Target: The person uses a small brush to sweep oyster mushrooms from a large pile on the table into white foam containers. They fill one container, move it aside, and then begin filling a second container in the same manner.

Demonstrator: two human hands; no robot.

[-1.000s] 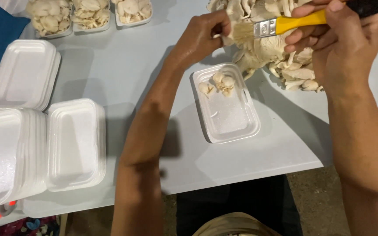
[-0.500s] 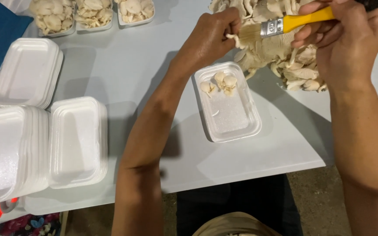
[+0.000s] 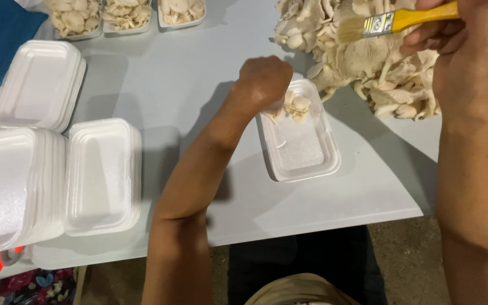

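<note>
Mushrooms (image 3: 297, 105) under my curled left hand (image 3: 265, 79), grip unclear, could bruise; my right hand (image 3: 470, 53), clamping brush (image 3: 393, 21), could snag the heap (image 3: 368, 56).

From my remote seat, the tray (image 3: 303, 158) under my left hand (image 3: 265, 79) looks like white foam, its floor finely grainy with a faint sparkle. At nine o'clock, the stacked trays (image 3: 104, 175) show the same matt foam with smooth moulded rims. My right hand (image 3: 470, 51) grips a brush (image 3: 393, 21) with a glossy yellow handle, a shiny metal ferrule and pale soft bristles. The mushrooms (image 3: 368, 56) at one o'clock look matt, ribbed and velvety. The table (image 3: 187, 79) is a smooth, dull grey.
</note>
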